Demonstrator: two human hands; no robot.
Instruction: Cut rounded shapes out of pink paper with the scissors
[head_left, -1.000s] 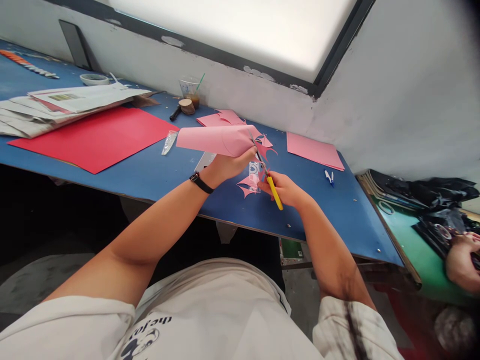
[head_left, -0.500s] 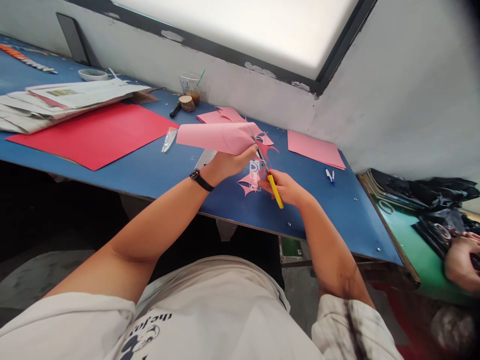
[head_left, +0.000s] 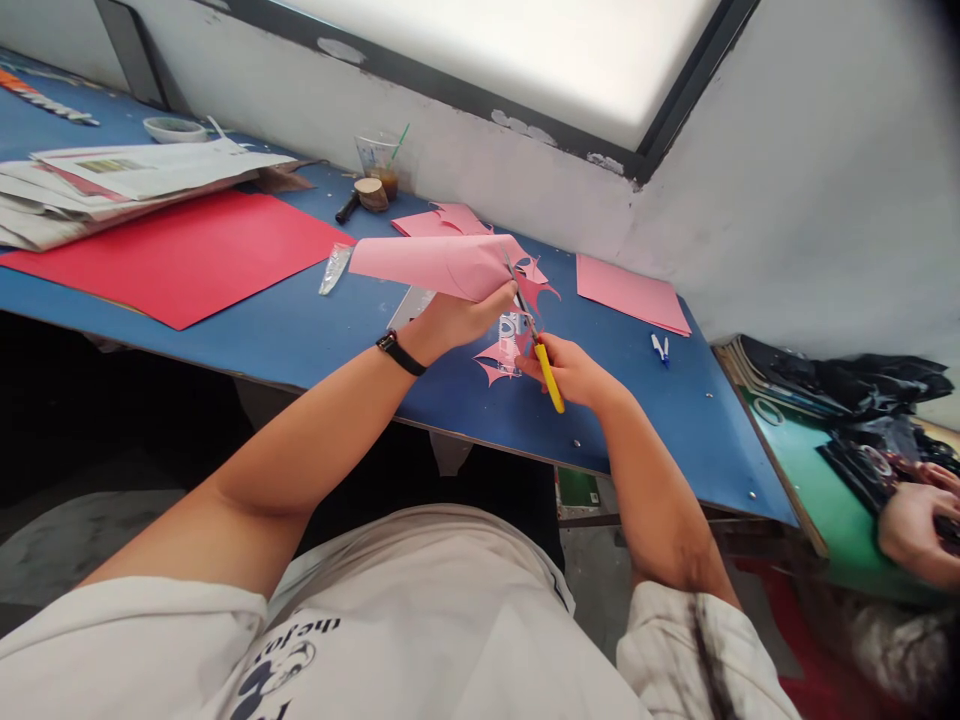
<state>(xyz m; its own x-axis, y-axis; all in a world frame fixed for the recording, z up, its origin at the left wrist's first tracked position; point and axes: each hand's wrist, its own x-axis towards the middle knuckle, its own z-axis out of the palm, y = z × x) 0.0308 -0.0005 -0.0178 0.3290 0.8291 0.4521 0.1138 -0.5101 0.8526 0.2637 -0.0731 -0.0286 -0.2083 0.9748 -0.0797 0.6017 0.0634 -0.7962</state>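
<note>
My left hand (head_left: 469, 318) is closed on a sheet of pink paper (head_left: 420, 262), which curves up above the table, a drawn curved line on it. In my right hand (head_left: 566, 368) is a pair of scissors with yellow handles (head_left: 550, 380). The blades lie at the paper's right edge, close to my left fingertips. A narrow curved strip of pink paper (head_left: 534, 290) hangs at the blades. Below the hands, pink offcuts (head_left: 491, 368) rest around a clear plastic piece with white print (head_left: 510, 328), partly hidden.
Red sheet (head_left: 202, 260) and newspapers (head_left: 150, 185) lie at left. A plastic cup (head_left: 384, 170) and wood piece (head_left: 371, 194) stand at the back. More pink sheets (head_left: 630, 292) and a blue-white compass-like item (head_left: 661, 349) are at right. Another person's hand (head_left: 919, 530) works at the green table (head_left: 840, 480).
The whole view has shifted slightly. Both hands, the scissors and the pink paper keep nearly the same position relative to each other. The other person's hand at right has moved slightly.
</note>
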